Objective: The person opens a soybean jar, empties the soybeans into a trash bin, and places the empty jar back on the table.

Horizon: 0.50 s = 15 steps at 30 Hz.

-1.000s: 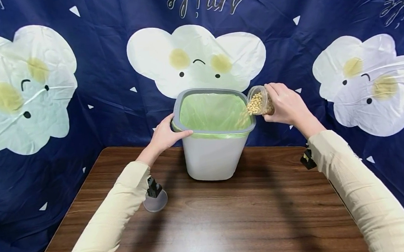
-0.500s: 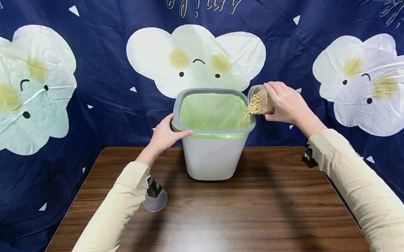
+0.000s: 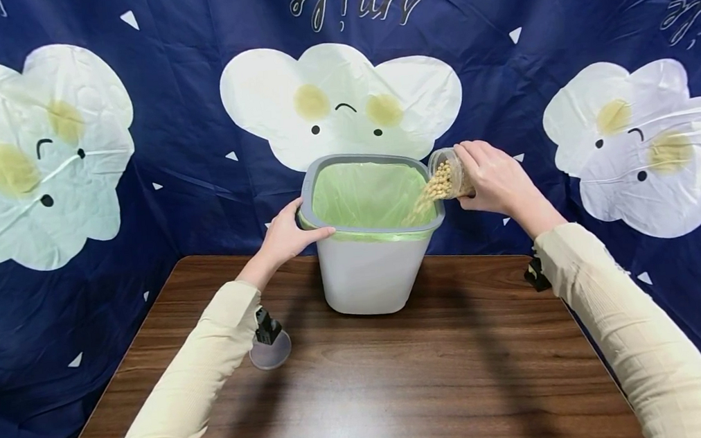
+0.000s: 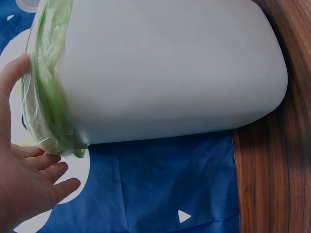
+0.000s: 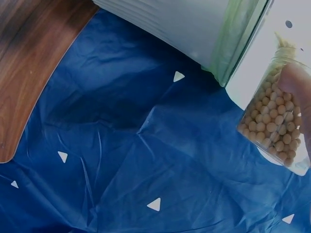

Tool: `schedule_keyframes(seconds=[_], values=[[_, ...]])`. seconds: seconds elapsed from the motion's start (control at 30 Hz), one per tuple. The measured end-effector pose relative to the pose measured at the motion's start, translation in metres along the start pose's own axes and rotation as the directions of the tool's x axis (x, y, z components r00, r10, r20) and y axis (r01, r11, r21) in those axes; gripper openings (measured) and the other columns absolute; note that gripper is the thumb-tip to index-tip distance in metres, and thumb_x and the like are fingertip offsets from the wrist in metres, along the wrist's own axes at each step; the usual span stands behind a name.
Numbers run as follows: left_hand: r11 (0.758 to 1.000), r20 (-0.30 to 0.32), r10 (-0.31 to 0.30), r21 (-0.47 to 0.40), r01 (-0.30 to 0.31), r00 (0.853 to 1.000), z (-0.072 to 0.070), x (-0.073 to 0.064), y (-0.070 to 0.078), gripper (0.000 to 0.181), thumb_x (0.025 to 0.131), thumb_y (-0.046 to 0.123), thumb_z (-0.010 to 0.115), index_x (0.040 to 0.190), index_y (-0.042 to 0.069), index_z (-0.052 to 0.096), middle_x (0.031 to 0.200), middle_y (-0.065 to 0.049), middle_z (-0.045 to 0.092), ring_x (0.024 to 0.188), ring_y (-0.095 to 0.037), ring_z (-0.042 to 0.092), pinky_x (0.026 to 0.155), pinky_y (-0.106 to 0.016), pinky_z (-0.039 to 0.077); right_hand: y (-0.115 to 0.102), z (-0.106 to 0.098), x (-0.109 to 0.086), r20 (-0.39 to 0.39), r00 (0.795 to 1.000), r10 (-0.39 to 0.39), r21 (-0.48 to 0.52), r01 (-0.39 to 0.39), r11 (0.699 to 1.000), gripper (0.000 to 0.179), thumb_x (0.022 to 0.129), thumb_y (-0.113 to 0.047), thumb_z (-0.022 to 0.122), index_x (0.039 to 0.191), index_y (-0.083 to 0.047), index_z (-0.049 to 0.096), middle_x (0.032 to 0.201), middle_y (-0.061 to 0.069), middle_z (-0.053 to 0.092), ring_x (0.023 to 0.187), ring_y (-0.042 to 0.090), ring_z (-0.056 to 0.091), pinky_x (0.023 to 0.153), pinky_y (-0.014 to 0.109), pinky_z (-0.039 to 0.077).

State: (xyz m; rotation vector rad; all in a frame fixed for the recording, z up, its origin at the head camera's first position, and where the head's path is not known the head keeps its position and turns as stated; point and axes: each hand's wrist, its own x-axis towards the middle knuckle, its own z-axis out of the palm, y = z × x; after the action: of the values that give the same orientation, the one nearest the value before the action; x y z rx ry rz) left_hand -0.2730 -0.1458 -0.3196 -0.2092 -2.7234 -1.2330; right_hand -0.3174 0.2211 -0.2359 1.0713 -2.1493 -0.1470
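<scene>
Beans point(image 3: 438, 186) stream from a tilted jar point(image 5: 272, 116), held in the right grip point(image 3: 496, 177), into the green liner point(image 3: 354, 194) of a bin point(image 3: 370, 273) near the desk's point(image 3: 352, 386) far edge. The left grip point(image 3: 284, 234) clasps the bin's left rim. Pouring looks underway; with many beans inside the jar, continuing probably calls for steeper tilt, mouth kept over the liner, whose bottom is hidden.
</scene>
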Motion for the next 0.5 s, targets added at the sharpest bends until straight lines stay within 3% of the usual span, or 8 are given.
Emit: schedule_keyframes(seconds=[0.5], values=[[1.000, -0.002, 0.008, -0.015, -0.008, 1.000, 0.0001, -0.0003, -0.0007, 0.095, 0.070, 0.050, 0.071, 0.142, 0.007, 0.028, 0.143, -0.013, 0.033, 0.130, -0.028, 0.031, 0.103, -0.046, 0.029, -0.0005, -0.0028, 0.0078, 0.004, 0.997, -0.076, -0.045, 0.076, 0.996, 0.084, 0.048, -0.019, 0.082, 0.118, 0.013, 0.046, 0.112, 0.027, 0.050, 0.105, 0.040, 0.047, 0.095, 0.046, 0.038]])
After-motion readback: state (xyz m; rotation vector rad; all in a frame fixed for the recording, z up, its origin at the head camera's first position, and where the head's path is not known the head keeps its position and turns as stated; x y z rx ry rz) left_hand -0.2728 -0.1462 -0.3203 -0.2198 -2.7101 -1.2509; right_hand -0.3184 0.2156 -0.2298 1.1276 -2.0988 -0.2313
